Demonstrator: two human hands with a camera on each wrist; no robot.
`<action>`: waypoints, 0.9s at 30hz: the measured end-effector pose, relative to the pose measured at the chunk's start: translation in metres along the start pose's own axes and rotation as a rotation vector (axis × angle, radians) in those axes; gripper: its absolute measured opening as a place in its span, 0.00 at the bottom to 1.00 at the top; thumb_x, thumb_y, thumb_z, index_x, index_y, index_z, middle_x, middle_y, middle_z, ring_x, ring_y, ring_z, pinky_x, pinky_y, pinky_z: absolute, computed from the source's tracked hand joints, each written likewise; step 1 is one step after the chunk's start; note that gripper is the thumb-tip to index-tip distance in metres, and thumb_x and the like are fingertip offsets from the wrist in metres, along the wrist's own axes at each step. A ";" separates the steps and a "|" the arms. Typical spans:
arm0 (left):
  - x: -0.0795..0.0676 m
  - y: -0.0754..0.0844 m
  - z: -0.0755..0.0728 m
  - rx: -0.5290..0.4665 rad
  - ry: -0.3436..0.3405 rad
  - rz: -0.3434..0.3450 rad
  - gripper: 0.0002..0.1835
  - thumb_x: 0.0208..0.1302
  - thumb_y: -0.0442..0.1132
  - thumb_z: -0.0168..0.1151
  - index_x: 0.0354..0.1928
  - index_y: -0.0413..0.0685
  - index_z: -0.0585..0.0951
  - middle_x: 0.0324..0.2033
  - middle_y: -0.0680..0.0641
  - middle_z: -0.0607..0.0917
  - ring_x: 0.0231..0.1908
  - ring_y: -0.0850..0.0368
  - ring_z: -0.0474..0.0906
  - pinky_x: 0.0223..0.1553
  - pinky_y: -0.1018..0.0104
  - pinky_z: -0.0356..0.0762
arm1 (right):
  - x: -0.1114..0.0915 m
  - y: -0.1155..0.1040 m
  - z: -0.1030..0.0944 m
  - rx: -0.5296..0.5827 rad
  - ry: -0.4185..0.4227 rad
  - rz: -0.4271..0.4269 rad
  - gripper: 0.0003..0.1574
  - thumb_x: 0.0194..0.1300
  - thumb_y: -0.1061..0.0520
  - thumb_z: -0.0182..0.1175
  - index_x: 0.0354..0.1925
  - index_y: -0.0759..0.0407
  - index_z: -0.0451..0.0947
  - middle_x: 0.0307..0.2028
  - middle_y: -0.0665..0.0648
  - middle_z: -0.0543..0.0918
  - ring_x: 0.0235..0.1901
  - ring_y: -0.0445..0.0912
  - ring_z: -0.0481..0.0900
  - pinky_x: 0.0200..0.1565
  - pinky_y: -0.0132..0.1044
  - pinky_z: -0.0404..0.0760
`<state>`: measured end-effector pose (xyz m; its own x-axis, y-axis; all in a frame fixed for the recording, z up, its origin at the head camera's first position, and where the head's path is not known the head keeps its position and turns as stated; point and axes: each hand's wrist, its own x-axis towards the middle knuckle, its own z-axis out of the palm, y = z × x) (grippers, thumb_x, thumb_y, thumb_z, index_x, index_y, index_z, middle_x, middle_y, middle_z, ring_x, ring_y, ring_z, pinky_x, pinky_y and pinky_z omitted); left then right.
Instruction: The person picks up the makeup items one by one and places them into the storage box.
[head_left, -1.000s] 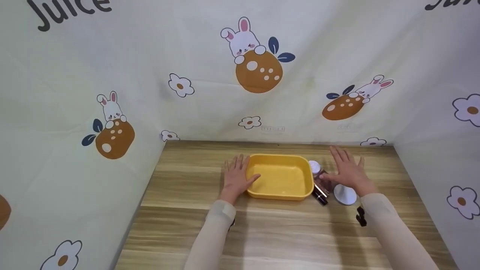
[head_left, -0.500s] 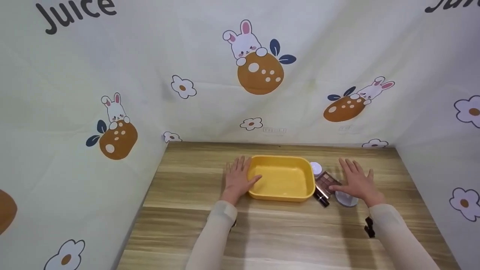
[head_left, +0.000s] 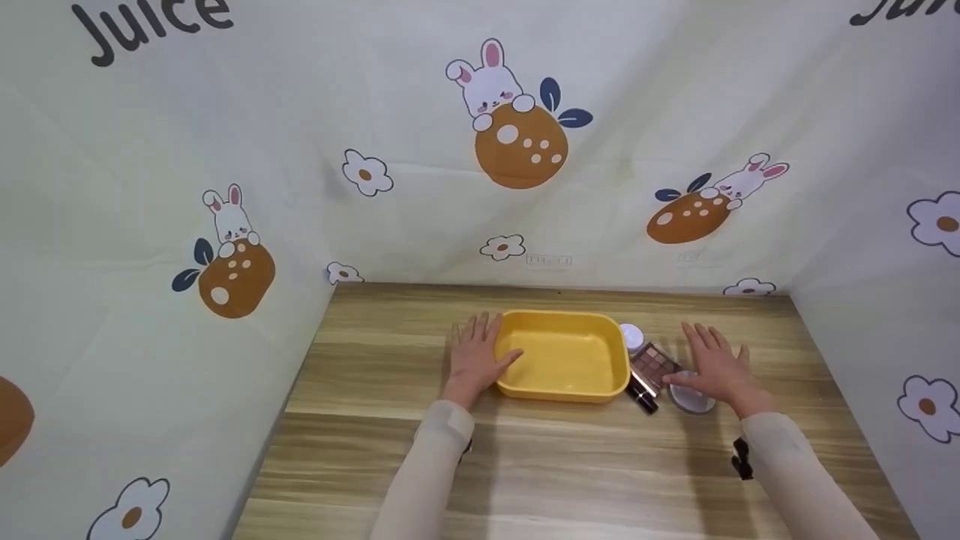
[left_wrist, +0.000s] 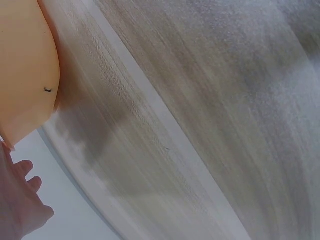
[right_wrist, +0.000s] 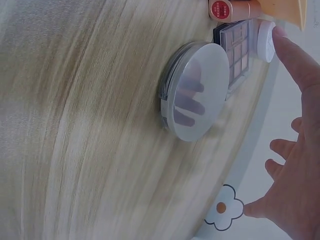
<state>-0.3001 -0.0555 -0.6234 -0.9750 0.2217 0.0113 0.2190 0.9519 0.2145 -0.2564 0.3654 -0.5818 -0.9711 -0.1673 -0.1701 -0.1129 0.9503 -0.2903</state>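
Note:
A yellow plastic bin [head_left: 562, 360] stands on the wooden table, nothing inside it. My left hand [head_left: 474, 364] lies with spread fingers at the bin's left wall, its thumb over the rim. To the bin's right are a white round jar [head_left: 632, 337], an eyeshadow palette [head_left: 654, 366], a lipstick-like tube [head_left: 643, 396] with a black end, and a round compact [head_left: 691, 396]. Fingers spread, my right hand [head_left: 718, 371] hovers over the compact and holds nothing. In the right wrist view, the compact [right_wrist: 200, 95] has a shiny lid that reflects fingers.
Fabric walls [head_left: 405, 225] printed with rabbits, oranges and flowers enclose the table [head_left: 577, 480] at the back and both sides. A black strap part [head_left: 741, 459] hangs by the right sleeve.
My right hand has drawn back to the right and nearer to me, which uncovers the eyeshadow palette. My left hand keeps its place at the bin; the view has shifted slightly.

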 end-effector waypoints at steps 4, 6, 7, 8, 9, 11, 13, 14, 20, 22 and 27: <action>0.000 0.000 -0.001 0.002 0.001 -0.003 0.46 0.67 0.75 0.40 0.79 0.58 0.53 0.78 0.43 0.57 0.78 0.42 0.51 0.76 0.37 0.45 | 0.005 -0.002 0.000 0.014 0.025 -0.023 0.68 0.59 0.31 0.66 0.78 0.63 0.43 0.75 0.75 0.49 0.73 0.74 0.46 0.63 0.83 0.41; 0.001 0.000 -0.002 0.019 0.000 -0.003 0.46 0.66 0.75 0.40 0.79 0.58 0.54 0.78 0.44 0.57 0.78 0.42 0.52 0.76 0.37 0.46 | 0.008 -0.003 0.000 0.026 0.036 -0.039 0.66 0.60 0.33 0.66 0.78 0.64 0.45 0.75 0.76 0.51 0.72 0.74 0.48 0.64 0.81 0.45; 0.001 0.000 -0.003 0.029 -0.001 -0.003 0.46 0.66 0.75 0.39 0.79 0.58 0.53 0.78 0.44 0.57 0.78 0.42 0.52 0.76 0.37 0.47 | 0.010 -0.003 0.000 0.031 0.040 -0.046 0.65 0.60 0.35 0.67 0.78 0.65 0.45 0.75 0.76 0.51 0.72 0.74 0.49 0.65 0.79 0.47; 0.001 0.001 -0.003 0.038 0.000 -0.003 0.46 0.66 0.75 0.39 0.79 0.58 0.54 0.78 0.44 0.58 0.77 0.42 0.52 0.76 0.37 0.48 | 0.011 -0.004 0.000 0.031 0.046 -0.054 0.65 0.60 0.36 0.67 0.77 0.65 0.46 0.74 0.76 0.52 0.72 0.74 0.50 0.66 0.78 0.49; 0.002 0.001 -0.003 0.045 0.002 -0.003 0.46 0.66 0.75 0.39 0.79 0.59 0.54 0.78 0.44 0.58 0.77 0.42 0.53 0.75 0.37 0.48 | 0.013 -0.005 0.000 0.034 0.051 -0.063 0.64 0.60 0.37 0.67 0.77 0.66 0.46 0.74 0.77 0.52 0.71 0.75 0.51 0.67 0.76 0.51; 0.002 0.001 -0.004 0.047 0.009 -0.002 0.45 0.66 0.75 0.40 0.79 0.59 0.54 0.77 0.44 0.58 0.77 0.42 0.53 0.75 0.37 0.49 | 0.017 -0.007 0.001 0.038 0.066 -0.084 0.63 0.61 0.39 0.68 0.77 0.67 0.48 0.73 0.78 0.54 0.70 0.75 0.53 0.68 0.73 0.55; 0.001 0.002 -0.003 0.034 0.019 -0.003 0.45 0.66 0.75 0.41 0.78 0.60 0.55 0.77 0.43 0.59 0.77 0.42 0.54 0.75 0.37 0.49 | 0.019 -0.009 0.001 0.040 0.077 -0.102 0.61 0.61 0.41 0.68 0.76 0.68 0.49 0.73 0.78 0.55 0.70 0.75 0.55 0.68 0.71 0.58; 0.001 0.002 -0.003 0.034 0.020 -0.004 0.45 0.66 0.75 0.41 0.78 0.60 0.55 0.77 0.44 0.59 0.77 0.42 0.53 0.75 0.37 0.48 | 0.021 -0.010 0.002 0.040 0.082 -0.110 0.60 0.61 0.42 0.69 0.76 0.69 0.50 0.72 0.79 0.56 0.69 0.75 0.56 0.68 0.70 0.59; -0.001 0.002 -0.002 0.024 0.016 -0.005 0.46 0.66 0.76 0.40 0.79 0.60 0.55 0.77 0.44 0.59 0.77 0.42 0.53 0.76 0.37 0.47 | 0.025 -0.016 0.006 0.056 0.085 -0.132 0.57 0.62 0.46 0.69 0.75 0.69 0.51 0.71 0.79 0.58 0.68 0.75 0.59 0.65 0.69 0.64; -0.002 0.002 -0.002 0.013 0.015 -0.005 0.46 0.66 0.76 0.41 0.79 0.60 0.55 0.77 0.44 0.59 0.77 0.42 0.53 0.76 0.37 0.46 | 0.026 -0.017 0.008 0.061 0.084 -0.133 0.57 0.62 0.46 0.69 0.75 0.68 0.52 0.71 0.78 0.58 0.68 0.75 0.60 0.65 0.69 0.64; -0.003 0.001 -0.001 0.021 0.016 -0.013 0.46 0.66 0.75 0.41 0.79 0.60 0.54 0.77 0.44 0.59 0.77 0.43 0.53 0.76 0.37 0.46 | 0.031 -0.022 0.013 0.074 0.101 -0.148 0.55 0.62 0.47 0.69 0.74 0.68 0.54 0.70 0.78 0.60 0.68 0.74 0.61 0.65 0.69 0.65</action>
<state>-0.2971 -0.0550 -0.6220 -0.9783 0.2059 0.0239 0.2066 0.9590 0.1939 -0.2818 0.3359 -0.5928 -0.9617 -0.2730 -0.0265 -0.2437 0.8949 -0.3738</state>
